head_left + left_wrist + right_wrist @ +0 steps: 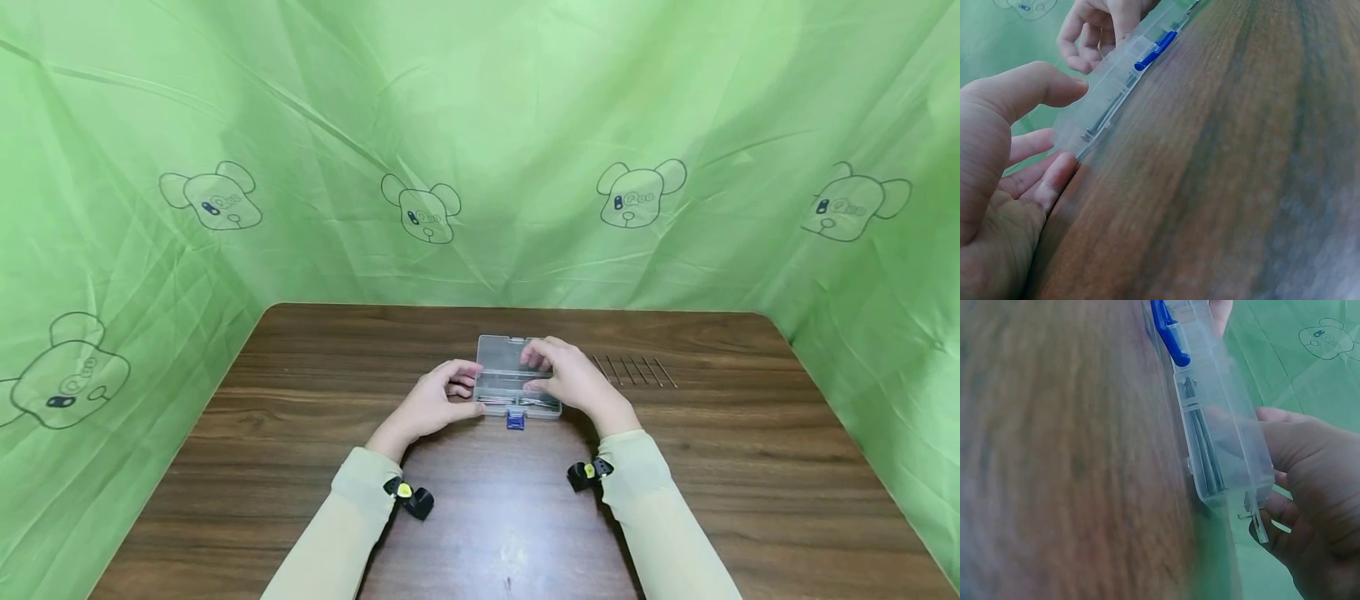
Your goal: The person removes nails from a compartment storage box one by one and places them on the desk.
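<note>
A clear plastic box (491, 408) with a blue latch (515, 421) lies on the table, its lid (497, 350) folded back flat behind it. Grey slim metal rods, like nails, show through its wall in the right wrist view (1204, 450). My left hand (438, 400) grips the box's left end, thumb by the front corner, fingers curled along the side. Over the right half, my right hand (573, 375) has its fingers bent above the lid and its thumb over the compartments, a gap between them. Nothing shows between its fingertips.
Several slim metal rods (633, 372) lie in a slanted row on the wooden table (300, 417), right of the box. Green cloth (517, 125) with bear-face drawings hangs around the back and sides. A black strapped camera (418, 502) sits at each wrist.
</note>
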Tool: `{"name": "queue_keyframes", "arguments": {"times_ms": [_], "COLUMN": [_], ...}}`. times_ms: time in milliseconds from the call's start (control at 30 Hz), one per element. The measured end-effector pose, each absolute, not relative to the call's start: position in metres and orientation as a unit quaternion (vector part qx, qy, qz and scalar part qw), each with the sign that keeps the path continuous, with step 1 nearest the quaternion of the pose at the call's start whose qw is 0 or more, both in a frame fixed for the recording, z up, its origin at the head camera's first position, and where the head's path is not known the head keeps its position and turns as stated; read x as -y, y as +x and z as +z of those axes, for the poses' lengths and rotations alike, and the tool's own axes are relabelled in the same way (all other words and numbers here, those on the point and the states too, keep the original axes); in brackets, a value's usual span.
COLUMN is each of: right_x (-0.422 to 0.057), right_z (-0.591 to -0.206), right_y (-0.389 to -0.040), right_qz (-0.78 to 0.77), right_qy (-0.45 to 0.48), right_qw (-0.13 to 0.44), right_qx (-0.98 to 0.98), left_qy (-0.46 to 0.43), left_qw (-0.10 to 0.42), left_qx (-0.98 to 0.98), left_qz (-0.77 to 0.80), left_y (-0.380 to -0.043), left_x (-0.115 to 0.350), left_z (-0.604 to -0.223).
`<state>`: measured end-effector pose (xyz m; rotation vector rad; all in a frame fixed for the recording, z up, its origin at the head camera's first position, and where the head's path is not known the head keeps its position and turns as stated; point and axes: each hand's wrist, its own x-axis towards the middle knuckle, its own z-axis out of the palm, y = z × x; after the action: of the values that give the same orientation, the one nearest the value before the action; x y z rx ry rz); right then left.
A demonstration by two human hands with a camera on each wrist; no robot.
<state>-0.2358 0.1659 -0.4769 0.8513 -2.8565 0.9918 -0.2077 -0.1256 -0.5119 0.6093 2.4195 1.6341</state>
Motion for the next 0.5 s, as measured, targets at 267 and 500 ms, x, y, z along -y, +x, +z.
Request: {"name": "queue_keyframes", "arguments": {"times_ms": [267, 500], "right_x": [-0.1697, -0.1719], "right_z": [-0.4721, -0.4734], "right_y": [-0.2336, -0.2352], "right_qz": [0.31, 0.314], "right_qy": [0.293, 0.319], "right_qw": [0.011, 0.016], "right_qx": [0.904, 0.894], "left_qy": [0.205, 0.201], "left_qw": [0.079, 0.083], "left_qx": [-0.811, -0.812], "left_qz": [0.543, 0.542], "left_y": [-0.2074, -0.2075], "left_x": [0.126, 0.1262], "left_z": [-0.5097, -0.5094]}}
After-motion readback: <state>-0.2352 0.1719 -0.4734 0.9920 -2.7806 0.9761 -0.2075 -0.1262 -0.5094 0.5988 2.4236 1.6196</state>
